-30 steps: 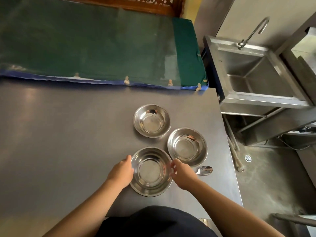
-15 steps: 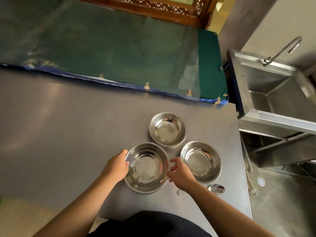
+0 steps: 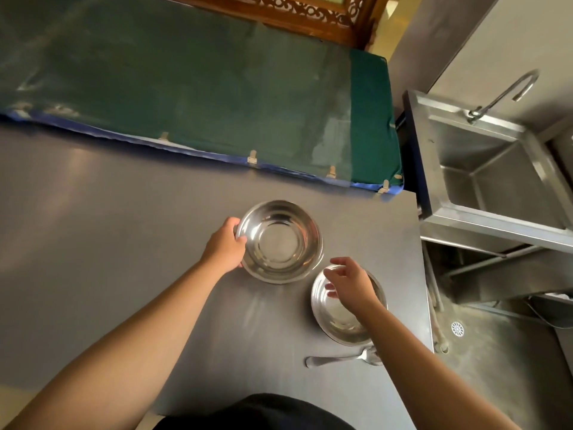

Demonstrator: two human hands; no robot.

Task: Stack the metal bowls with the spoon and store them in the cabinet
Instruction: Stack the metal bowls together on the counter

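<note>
Two shiny metal bowls show on the grey steel table [image 3: 124, 243]. My left hand [image 3: 224, 245] grips the left rim of the larger-looking bowl [image 3: 280, 242], which sits at the middle of the table. A third bowl does not show separately; whether one lies under this bowl I cannot tell. My right hand [image 3: 352, 282] hovers with fingers apart over the far rim of the second bowl [image 3: 338, 321], to the right and nearer to me. A metal spoon [image 3: 341, 360] lies flat just in front of that bowl, its handle pointing left.
The table's right edge [image 3: 424, 290] drops to a tiled floor with a drain [image 3: 457, 328]. A steel sink [image 3: 496, 181] with a tap stands to the right. A green covered bench [image 3: 201, 88] runs along the table's far side.
The near bowl, held in both hands before, has moved away from me to where the far bowl stood. My right hand has let go and shifted over the right bowl.
</note>
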